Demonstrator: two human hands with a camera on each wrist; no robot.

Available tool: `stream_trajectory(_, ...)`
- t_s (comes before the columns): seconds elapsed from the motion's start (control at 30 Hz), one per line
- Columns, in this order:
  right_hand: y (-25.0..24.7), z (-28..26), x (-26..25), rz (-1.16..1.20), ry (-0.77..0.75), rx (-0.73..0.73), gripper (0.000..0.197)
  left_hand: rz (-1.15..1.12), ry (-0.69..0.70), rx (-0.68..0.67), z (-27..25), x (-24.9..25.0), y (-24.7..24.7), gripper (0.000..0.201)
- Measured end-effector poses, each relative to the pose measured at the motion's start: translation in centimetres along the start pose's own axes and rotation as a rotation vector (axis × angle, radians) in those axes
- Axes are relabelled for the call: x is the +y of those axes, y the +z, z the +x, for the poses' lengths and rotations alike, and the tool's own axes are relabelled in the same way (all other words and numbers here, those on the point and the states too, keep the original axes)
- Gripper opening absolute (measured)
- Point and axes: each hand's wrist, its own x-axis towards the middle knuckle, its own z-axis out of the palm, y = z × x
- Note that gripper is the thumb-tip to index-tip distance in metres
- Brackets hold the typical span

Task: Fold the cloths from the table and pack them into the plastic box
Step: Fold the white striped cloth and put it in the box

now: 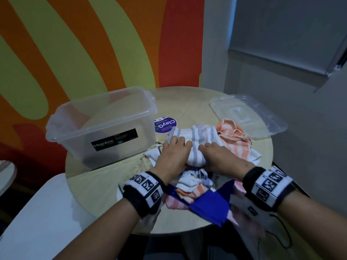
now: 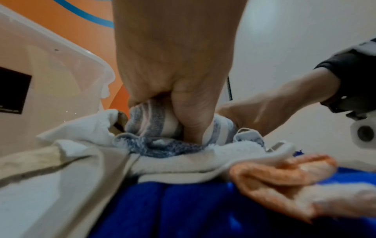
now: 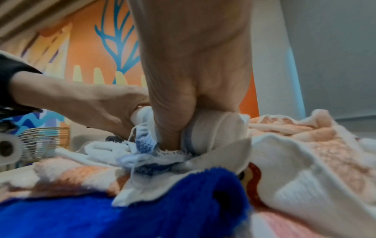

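Observation:
A white cloth with grey-blue stripes (image 1: 197, 141) lies bunched on top of the cloth pile in the middle of the round table (image 1: 187, 102). My left hand (image 1: 174, 149) grips its left side, fingers curled over it and thumb (image 2: 193, 112) tucked beneath. My right hand (image 1: 214, 152) grips its right side the same way, thumb (image 3: 168, 128) pushed into the fabric. The striped cloth (image 2: 150, 120) (image 3: 213, 125) bulges between fingers and thumb. The clear plastic box (image 1: 105, 124) stands open at the left, nothing visible inside.
An orange-and-white striped cloth (image 1: 234, 137) lies right of the hands. More white and orange cloths (image 1: 193, 186) and a blue cloth (image 1: 210, 205) lie near the table's front edge. The clear lid (image 1: 247, 113) rests at the back right. A purple sticker (image 1: 165, 125) marks the table centre.

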Motion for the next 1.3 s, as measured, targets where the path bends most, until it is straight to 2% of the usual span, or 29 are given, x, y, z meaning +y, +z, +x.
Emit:
stream_trajectory(0.17,-2.4,1.4,0.8,0.187,0.016,0.074,0.047,-0.02,0.01,0.064,2.1,-2.0,-0.8,0.04)
stream_trajectory(0.3,-4.9,-0.9,0.9,0.214,-0.051,0.229,0.029,-0.115,0.057,0.206,0.5,-2.3,-3.2,0.034)
stream_trajectory(0.4,-5.2,-3.4,0.6,0.183,-0.105,0.319,0.03,-0.11,0.12,0.289,-2.2,-1.4,-4.1,0.035)
stream_trajectory(0.47,-3.9,-4.8,0.4,0.168,-0.151,0.281,0.031,-0.106,0.159,0.243,-3.8,-0.8,-3.4,0.035)
stream_trajectory(0.57,-0.9,-5.6,0.5,0.189,-0.191,0.118,0.034,-0.15,0.181,0.04,-5.2,-0.3,-1.7,0.03)
stream_trajectory(0.63,0.1,-5.6,0.8,0.247,-0.191,0.019,0.037,-0.234,0.173,-0.044,-5.5,-0.5,-0.9,0.038)
stream_trajectory(0.7,0.0,-5.3,1.4,0.393,-0.167,-0.036,0.04,-0.371,0.121,-0.077,-5.3,-0.9,-0.6,0.046)
stream_trajectory(0.77,-0.6,-4.5,1.9,0.541,-0.125,-0.062,0.036,-0.471,0.069,-0.091,-4.6,-1.6,-0.3,0.041)
stream_trajectory(0.87,-1.5,-3.1,2.3,0.605,-0.076,-0.119,0.024,-0.538,0.018,-0.117,-3.4,-2.2,-0.4,0.038)
stream_trajectory(0.93,-1.9,-2.6,2.5,0.672,-0.064,-0.149,0.023,-0.56,-0.009,-0.142,-2.5,-2.1,-0.9,0.04)
stream_trajectory(1.0,-1.9,-2.1,3.0,0.718,-0.033,-0.168,0.033,-0.531,-0.055,-0.136,-1.5,-2.1,-1.3,0.043)
stream_trajectory(1.07,-1.6,-1.7,3.5,0.745,-0.002,-0.19,0.044,-0.434,-0.067,-0.049,-1.1,-1.9,-2.0,0.044)
stream_trajectory(1.17,-1.5,-1.3,3.7,0.777,0.019,-0.231,0.052,-0.193,0.051,0.061,-1.6,-1.3,-2.7,0.043)
stream_trajectory(1.23,-1.7,-1.1,3.8,0.775,0.022,-0.267,0.052,-0.083,0.151,0.048,-1.8,-0.8,-2.5,0.045)
stream_trajectory(1.3,-1.9,-0.7,3.7,0.74,0.045,-0.283,0.053,-0.084,0.173,0.005,-1.3,-0.9,-2.0,0.042)
